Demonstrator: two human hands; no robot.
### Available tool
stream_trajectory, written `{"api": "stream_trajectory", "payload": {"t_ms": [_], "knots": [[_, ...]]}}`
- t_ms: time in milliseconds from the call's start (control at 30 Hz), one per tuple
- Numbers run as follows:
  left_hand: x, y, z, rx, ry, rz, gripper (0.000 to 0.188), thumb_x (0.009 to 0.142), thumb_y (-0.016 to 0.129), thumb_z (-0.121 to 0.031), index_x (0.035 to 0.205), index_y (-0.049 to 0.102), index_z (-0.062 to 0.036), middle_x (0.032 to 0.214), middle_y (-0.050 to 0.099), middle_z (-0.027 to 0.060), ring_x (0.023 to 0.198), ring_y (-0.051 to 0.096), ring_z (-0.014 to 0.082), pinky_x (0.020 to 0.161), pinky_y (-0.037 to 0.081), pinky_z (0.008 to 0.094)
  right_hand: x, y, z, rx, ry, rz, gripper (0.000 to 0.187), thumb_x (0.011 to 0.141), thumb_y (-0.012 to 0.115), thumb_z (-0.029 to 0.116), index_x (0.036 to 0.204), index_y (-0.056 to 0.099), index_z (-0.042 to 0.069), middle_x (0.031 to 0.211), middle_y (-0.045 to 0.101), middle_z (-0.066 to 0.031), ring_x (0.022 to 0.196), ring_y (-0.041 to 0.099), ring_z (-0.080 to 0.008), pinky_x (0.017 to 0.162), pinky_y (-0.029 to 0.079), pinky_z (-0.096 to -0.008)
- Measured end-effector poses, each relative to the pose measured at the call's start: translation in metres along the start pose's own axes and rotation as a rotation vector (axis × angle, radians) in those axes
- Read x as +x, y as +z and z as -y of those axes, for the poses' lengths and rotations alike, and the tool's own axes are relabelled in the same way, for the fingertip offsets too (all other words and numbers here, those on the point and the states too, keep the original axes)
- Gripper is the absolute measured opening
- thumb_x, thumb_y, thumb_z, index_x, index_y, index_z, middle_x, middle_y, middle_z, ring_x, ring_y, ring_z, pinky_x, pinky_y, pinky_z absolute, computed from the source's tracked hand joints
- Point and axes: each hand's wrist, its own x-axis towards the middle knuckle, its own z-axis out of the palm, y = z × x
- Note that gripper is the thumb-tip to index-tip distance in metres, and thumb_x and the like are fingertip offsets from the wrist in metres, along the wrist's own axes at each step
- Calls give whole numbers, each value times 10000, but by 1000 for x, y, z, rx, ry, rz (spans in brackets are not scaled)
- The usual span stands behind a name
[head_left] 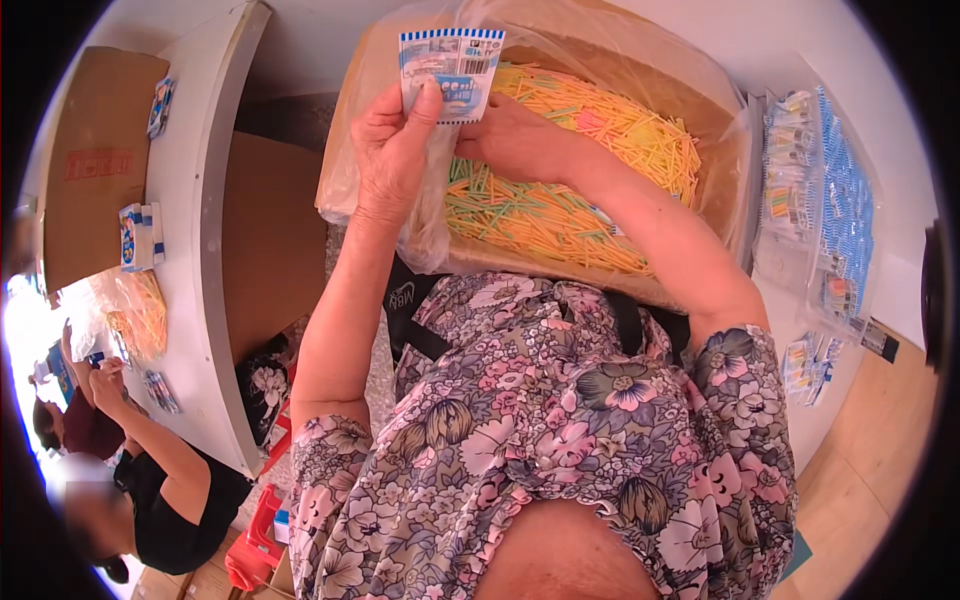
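My left hand is closed on a small flat packet, white and blue with striped ends, its thumb pressed on the front. Just right of the packet's lower edge is my right hand, fingers curled in; whatever they grip is hidden. Both hands are over a large cardboard box lined with clear plastic. Inside lie heaps of thin sticks, orange, yellow and green with a few pink ones. Under my right forearm, a bit of a white and blue packet shows among the sticks.
At right, a clear plastic container holds many white and blue packets, with a few more packets beside it. Left of the box runs a white table edge bearing a brown carton and packets. Beyond it sit other people, one in a black sleeve.
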Motion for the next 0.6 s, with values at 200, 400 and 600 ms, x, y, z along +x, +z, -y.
{"api": "stream_trajectory", "payload": {"t_ms": [200,400,600], "knots": [[3,-2,1,-16,3,22,220,916,602,-156,1052,654,9,944,674,26,850,594,68,781,474,223,-19,-1,19,-134,-32,150,299,770,555,131,1064,610,116,1077,576,21,1094,463,-159,1072,281,-417],[4,-1,3,0,-3,41,233,914,605,-162,1063,648,12,944,679,36,854,599,73,790,476,230,-7,17,13,-192,-109,48,240,768,551,155,998,610,115,1100,581,33,1185,424,-150,1080,273,-418],[2,-4,1,-36,-16,34,216,916,599,-145,1053,649,14,947,677,39,845,600,71,779,481,229,0,-22,46,-62,280,299,243,819,538,183,1013,630,68,985,659,-85,1076,576,-237,955,401,-446]]}}
